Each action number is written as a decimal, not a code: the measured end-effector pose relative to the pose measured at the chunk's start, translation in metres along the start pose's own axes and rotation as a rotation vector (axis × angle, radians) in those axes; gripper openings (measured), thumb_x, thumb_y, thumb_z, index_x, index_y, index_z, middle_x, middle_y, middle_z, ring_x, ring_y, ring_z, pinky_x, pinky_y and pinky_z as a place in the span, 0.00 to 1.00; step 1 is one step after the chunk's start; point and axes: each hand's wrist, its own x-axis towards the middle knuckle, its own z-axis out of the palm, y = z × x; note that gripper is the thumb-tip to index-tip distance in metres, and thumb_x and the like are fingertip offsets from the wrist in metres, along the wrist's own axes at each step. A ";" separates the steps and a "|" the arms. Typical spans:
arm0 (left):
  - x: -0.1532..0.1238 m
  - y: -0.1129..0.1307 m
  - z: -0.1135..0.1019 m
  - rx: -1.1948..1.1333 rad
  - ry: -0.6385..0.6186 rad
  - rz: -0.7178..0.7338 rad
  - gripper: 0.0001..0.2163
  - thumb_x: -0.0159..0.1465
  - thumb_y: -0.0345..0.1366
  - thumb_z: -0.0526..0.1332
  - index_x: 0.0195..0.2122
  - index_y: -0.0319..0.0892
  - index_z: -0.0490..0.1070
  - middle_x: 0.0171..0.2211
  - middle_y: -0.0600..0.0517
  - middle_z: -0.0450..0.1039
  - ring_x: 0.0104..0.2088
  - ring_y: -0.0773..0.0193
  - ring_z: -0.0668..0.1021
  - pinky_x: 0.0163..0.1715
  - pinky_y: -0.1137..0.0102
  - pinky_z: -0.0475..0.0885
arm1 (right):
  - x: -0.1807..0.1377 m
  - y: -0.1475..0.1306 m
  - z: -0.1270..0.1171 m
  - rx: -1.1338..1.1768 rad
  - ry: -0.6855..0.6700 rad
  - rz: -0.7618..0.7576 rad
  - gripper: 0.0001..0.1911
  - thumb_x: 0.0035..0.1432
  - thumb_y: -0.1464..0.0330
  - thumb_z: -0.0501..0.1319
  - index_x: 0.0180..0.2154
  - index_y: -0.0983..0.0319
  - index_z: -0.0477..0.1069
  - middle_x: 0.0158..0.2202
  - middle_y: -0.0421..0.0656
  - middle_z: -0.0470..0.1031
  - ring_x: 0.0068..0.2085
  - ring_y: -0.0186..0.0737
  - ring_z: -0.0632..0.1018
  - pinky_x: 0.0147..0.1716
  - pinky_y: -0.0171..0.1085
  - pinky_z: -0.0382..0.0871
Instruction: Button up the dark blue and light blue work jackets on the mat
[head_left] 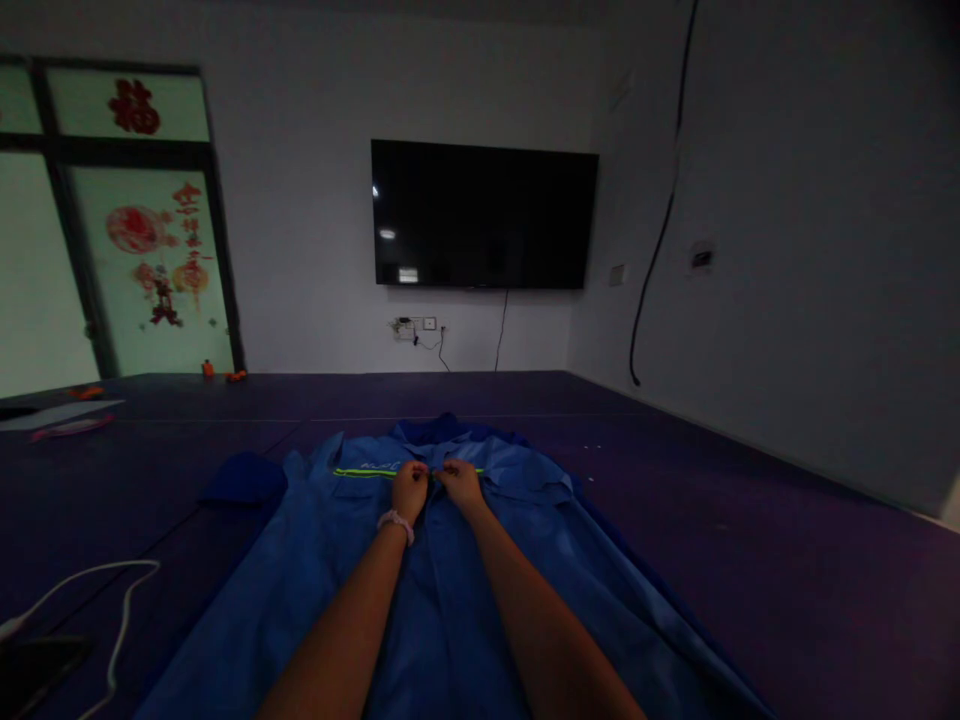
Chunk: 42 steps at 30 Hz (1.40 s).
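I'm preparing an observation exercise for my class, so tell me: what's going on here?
A person has a blue work jacket spread flat on a dark purple surface, collar pointing away. The left hand and right hand meet at the front opening, level with the yellow-green stripe, fingers curled onto the fabric there. A white cable lies off to the left.

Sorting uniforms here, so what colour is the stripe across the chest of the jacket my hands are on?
Bright yellow-green stripe on the blue jacket, head view.

Jacket point(315, 560) hem beyond bottom edge
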 end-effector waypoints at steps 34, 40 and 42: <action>0.001 -0.003 0.002 -0.012 -0.004 0.009 0.07 0.53 0.23 0.53 0.25 0.40 0.68 0.26 0.52 0.72 0.31 0.66 0.74 0.34 0.72 0.67 | -0.006 -0.008 0.001 -0.039 0.003 0.014 0.10 0.44 0.70 0.49 0.20 0.63 0.67 0.13 0.35 0.62 0.16 0.31 0.64 0.17 0.29 0.56; 0.002 -0.004 0.003 -0.013 -0.009 0.019 0.06 0.54 0.25 0.53 0.24 0.40 0.67 0.25 0.52 0.71 0.30 0.66 0.73 0.34 0.71 0.66 | -0.007 -0.010 0.001 -0.041 -0.004 -0.007 0.09 0.41 0.71 0.51 0.22 0.63 0.69 0.18 0.38 0.69 0.21 0.34 0.69 0.21 0.30 0.61; 0.002 -0.004 0.003 -0.013 -0.011 0.023 0.06 0.54 0.26 0.54 0.24 0.40 0.67 0.25 0.52 0.70 0.30 0.66 0.73 0.34 0.71 0.66 | -0.007 -0.010 0.000 -0.041 -0.014 -0.014 0.08 0.40 0.71 0.52 0.22 0.63 0.69 0.18 0.38 0.69 0.21 0.34 0.70 0.22 0.31 0.61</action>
